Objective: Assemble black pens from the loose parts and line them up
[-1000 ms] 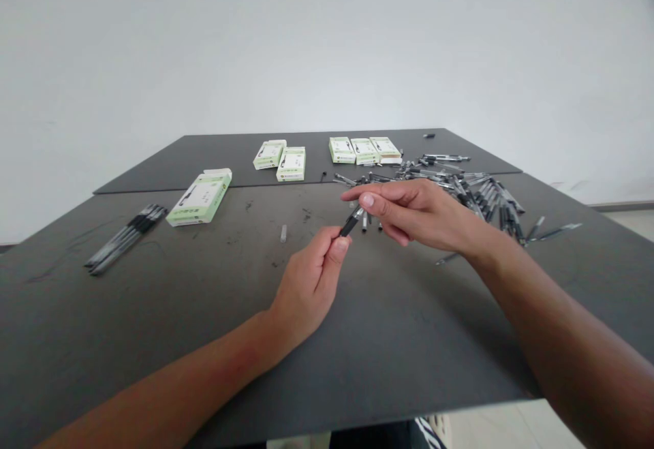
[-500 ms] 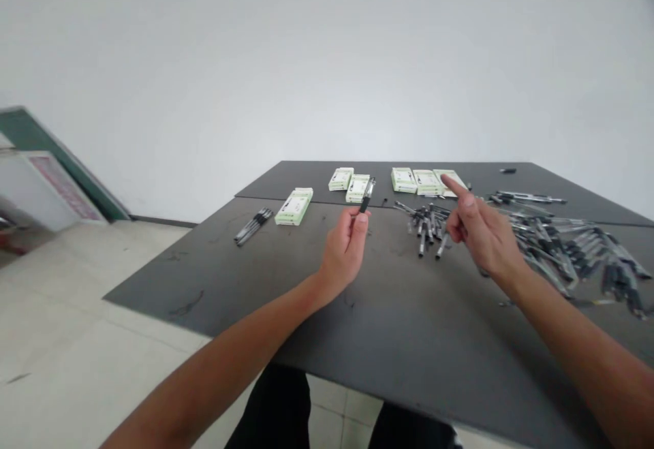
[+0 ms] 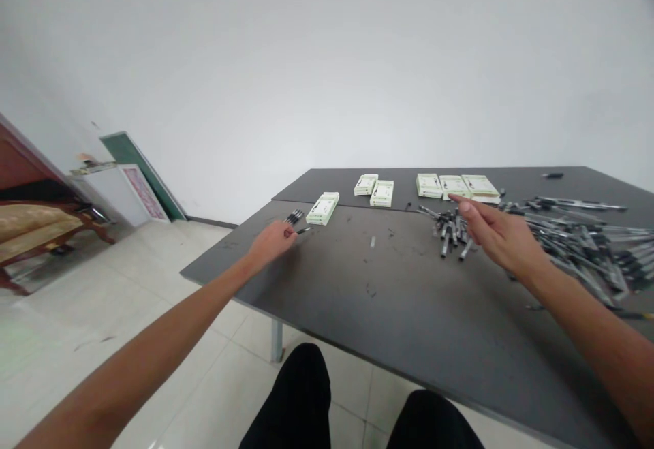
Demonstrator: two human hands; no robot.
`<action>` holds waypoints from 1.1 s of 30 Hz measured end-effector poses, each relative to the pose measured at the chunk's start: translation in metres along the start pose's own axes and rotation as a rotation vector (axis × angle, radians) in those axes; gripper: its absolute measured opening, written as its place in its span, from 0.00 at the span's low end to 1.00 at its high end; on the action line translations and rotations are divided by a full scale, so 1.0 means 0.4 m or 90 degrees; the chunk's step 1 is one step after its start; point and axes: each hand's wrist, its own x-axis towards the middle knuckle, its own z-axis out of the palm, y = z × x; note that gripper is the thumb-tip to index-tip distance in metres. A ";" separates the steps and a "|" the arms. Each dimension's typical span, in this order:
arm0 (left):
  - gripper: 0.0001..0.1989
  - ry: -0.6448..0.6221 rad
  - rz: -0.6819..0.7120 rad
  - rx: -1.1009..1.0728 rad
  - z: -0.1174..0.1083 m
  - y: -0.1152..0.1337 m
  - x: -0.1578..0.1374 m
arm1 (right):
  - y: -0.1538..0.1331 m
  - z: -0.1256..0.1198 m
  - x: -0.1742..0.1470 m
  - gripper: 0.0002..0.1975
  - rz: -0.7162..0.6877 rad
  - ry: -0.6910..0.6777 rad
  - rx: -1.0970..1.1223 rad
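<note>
At the left part of the table, my left hand pinches a black-gripped pen, whose tip end sticks out to the right. Just beyond that hand lies a small row of pens, partly hidden by it. My right hand hovers by the loose pens, index finger stretched out and thumb alongside; I see nothing held in it. Under and in front of it is a small heap of pens. A larger pile of clear and black pens spreads to its right.
One pale green box stands beside the pen row. Farther back are two more boxes and a row of three boxes. The dark table has a seam across it. A wooden bench and leaning boards are at left.
My left hand has moved left with the pen, from mid-table to the pen row, and lowered it. My right hand stays near the heap. The view has turned left.
</note>
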 end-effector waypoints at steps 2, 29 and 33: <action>0.18 -0.011 -0.012 0.039 0.016 -0.015 0.006 | -0.003 0.001 0.000 0.32 0.021 -0.013 -0.053; 0.18 0.150 0.047 0.235 0.105 -0.079 0.110 | 0.150 0.060 0.033 0.32 0.089 -0.029 -0.192; 0.21 0.178 0.051 0.219 0.101 -0.102 0.110 | 0.149 0.065 0.031 0.31 0.088 -0.033 -0.212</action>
